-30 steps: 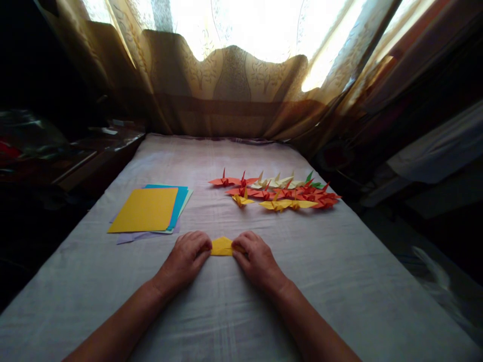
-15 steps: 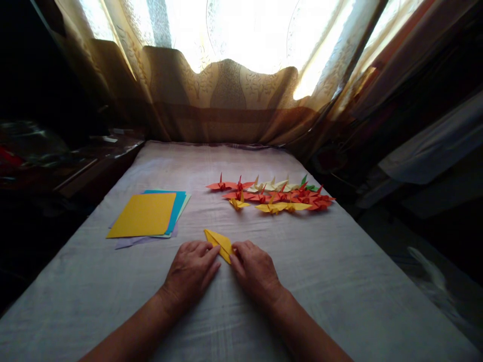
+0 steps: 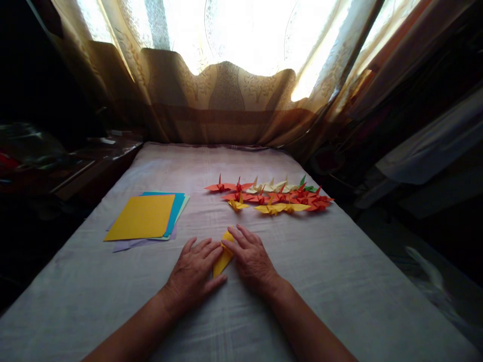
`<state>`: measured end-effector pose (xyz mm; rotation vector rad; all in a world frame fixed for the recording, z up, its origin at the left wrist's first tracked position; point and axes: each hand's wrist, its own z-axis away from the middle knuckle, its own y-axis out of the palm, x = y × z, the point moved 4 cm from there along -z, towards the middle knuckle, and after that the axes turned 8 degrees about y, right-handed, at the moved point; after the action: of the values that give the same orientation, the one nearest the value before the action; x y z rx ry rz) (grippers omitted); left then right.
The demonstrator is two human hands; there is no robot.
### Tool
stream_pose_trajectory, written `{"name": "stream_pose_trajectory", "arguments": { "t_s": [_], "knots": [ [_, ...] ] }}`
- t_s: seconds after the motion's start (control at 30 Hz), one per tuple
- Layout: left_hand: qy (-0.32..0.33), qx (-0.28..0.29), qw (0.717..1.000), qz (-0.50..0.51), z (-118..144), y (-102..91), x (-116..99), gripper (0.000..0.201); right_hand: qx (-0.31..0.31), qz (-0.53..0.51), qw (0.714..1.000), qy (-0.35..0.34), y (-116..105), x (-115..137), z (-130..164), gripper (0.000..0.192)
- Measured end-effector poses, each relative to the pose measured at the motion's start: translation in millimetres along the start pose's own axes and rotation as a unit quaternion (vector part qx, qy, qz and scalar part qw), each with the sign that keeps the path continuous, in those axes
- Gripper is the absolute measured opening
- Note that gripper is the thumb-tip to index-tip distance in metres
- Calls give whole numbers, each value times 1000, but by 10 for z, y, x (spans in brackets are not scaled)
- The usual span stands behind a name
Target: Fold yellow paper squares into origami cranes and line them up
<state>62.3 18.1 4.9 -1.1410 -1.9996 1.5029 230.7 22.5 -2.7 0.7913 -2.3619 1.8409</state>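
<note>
A folded piece of yellow paper (image 3: pixel 222 254) is being pressed flat onto the cloth-covered worktop (image 3: pixel 339 271), near its front edge and between the two hands. It is lying slanted, its upper tip pointing away from the person, and it is being pinned from both sides, apparently so that it is kept from sliding on the cloth while its creases are being flattened.

The left hand (image 3: pixel 194 274) is being laid open, palm down, with its fingers spread and its fingertips resting on the left edge of the paper. The right hand (image 3: pixel 251 256) is likewise being held open and flat, its fingers stretched forward over the paper's upper right part. Nothing is being gripped by either hand; the paper is only being touched and weighed down.

A stack of coloured sheets (image 3: pixel 145 217), with a yellow one on top, is being kept to the left, well apart from the hands yet within reach. A group of finished paper cranes (image 3: pixel 273 193) in red, orange, yellow, cream and green is being kept farther back on the right, clear of the folding spot. A patterned curtain (image 3: pixel 226 100) is being lit from behind.
</note>
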Motion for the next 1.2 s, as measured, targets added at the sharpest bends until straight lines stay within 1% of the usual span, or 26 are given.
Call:
{"name": "stream_pose_trajectory", "arguments": {
  "t_s": [0.1,0.17,0.33,0.47,0.63,0.7,0.8,1.03,1.1,1.2],
  "knots": [
    [33,10,999,14,-14,-62,34,37,37,-1,999,-23,-20,54,21,45],
    [51,9,999,13,-18,-99,66,35,40,-3,999,-23,-53,90,32,42],
    [72,1,997,-12,7,-80,160,39,9,-3,1000,-17,-90,156,52,39],
    [75,6,997,4,32,-53,228,38,-18,-18,1000,-3,-97,164,77,33],
    [61,38,997,26,26,-80,255,29,-28,9,1000,-6,-110,201,73,11],
    [60,30,997,22,16,-93,239,24,-36,21,999,-15,-105,226,64,5],
    [65,2,998,9,5,-88,199,17,-42,25,999,-20,-78,243,53,8],
    [82,-54,995,-22,-48,-73,87,14,-54,20,998,-28,-18,232,40,9],
    [83,-57,995,-22,-69,-93,62,16,-57,17,998,-27,-18,233,38,9],
    [61,-50,997,-10,-83,-107,59,20,-41,6,999,-25,-26,227,38,8]
  ]
}}
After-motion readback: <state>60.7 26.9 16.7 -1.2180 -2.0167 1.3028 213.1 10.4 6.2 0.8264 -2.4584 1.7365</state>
